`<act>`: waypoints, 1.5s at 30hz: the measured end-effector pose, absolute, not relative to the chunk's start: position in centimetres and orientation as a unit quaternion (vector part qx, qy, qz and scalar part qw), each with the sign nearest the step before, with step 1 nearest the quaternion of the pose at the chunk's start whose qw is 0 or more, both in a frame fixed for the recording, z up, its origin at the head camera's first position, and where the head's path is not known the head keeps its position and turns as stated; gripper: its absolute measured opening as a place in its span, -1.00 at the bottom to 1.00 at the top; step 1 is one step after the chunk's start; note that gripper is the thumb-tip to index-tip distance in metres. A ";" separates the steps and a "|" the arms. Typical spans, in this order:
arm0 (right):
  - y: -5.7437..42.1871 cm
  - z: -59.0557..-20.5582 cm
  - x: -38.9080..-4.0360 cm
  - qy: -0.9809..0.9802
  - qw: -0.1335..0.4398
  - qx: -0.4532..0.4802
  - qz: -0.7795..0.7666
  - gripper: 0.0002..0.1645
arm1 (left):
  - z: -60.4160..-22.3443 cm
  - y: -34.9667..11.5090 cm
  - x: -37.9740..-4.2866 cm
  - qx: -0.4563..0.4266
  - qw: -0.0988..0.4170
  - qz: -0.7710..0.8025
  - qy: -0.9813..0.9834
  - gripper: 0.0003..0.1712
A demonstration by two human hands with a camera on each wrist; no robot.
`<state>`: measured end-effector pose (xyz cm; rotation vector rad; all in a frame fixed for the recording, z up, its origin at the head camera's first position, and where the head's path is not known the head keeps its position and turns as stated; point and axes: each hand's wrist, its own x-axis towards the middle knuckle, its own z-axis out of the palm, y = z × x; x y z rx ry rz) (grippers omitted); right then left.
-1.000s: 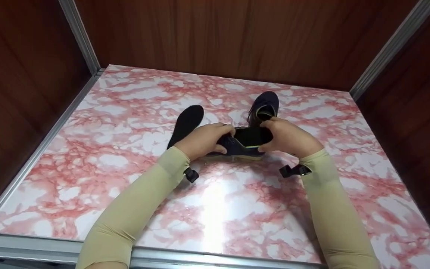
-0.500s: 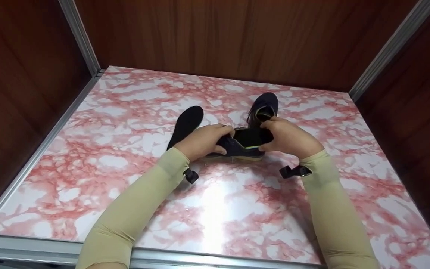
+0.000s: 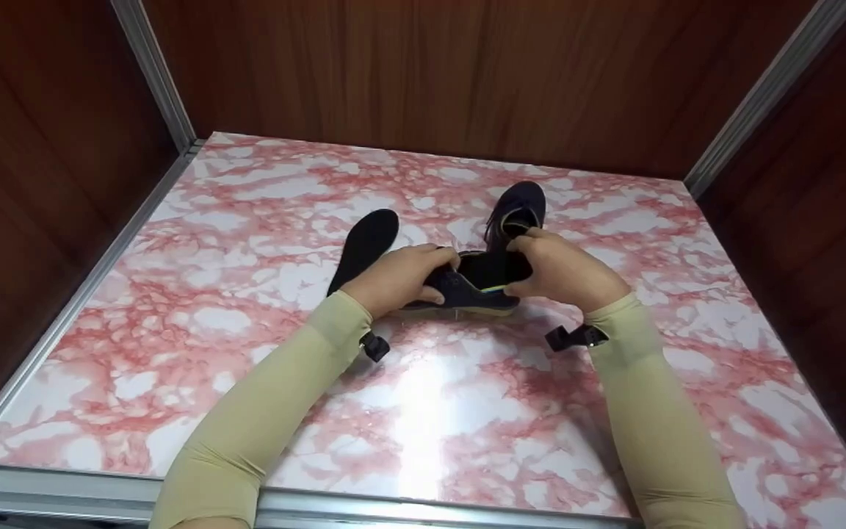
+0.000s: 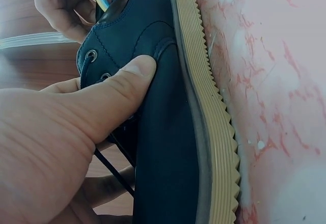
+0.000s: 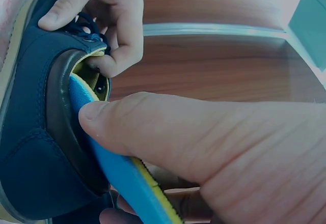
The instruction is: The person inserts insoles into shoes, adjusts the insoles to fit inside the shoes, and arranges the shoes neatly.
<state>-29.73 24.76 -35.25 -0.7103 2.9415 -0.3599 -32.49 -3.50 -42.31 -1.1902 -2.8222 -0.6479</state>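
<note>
A dark navy lace-up shoe [image 3: 467,295] with a ridged tan sole lies sideways in front of me on the table, toe to the left. My left hand [image 3: 402,278] grips its front part, thumb on the near side and fingers over the laces. An insole [image 5: 118,170], blue with a yellow edge underneath, is partly inside the shoe's opening. My right hand [image 3: 566,273] pinches that insole near the heel, thumb against its blue side. The insole's front end is hidden in the shoe. Left of the shoe lies another insole [image 3: 366,246], black face up, partly behind my left hand.
A second navy shoe [image 3: 522,198] stands just behind the first, toe pointing away. The pink and white marbled tabletop [image 3: 247,382] has brown wood-look panels [image 3: 430,73] on three sides and a metal rail [image 3: 393,508] along the near edge.
</note>
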 end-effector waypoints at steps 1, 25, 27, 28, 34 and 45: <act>24.7 -35.2 -29.7 0.964 0.048 -0.233 -0.118 -0.28 | -42.3 -3.5 -32.5 -0.381 0.005 -0.208 -0.901 -0.42; 24.9 -34.9 -30.1 0.966 0.111 -0.188 -0.139 -0.20 | -42.2 -3.5 -32.4 -0.379 0.001 -0.209 -0.901 -0.41; 25.0 -34.9 -30.0 0.966 0.109 -0.187 -0.139 -0.24 | -42.1 -3.5 -32.4 -0.380 -0.001 -0.209 -0.901 -0.41; 25.0 -34.9 -30.0 0.967 0.106 -0.187 -0.138 -0.26 | -42.1 -3.5 -32.5 -0.380 -0.002 -0.208 -0.901 -0.41; 25.1 -34.9 -29.7 0.968 0.084 -0.197 -0.132 -0.37 | -42.1 -3.5 -32.4 -0.379 -0.007 -0.207 -0.902 -0.40; 25.0 -35.2 -29.8 0.963 0.065 -0.227 -0.132 -0.44 | -42.1 -3.4 -32.4 -0.375 -0.008 -0.208 -0.903 -0.40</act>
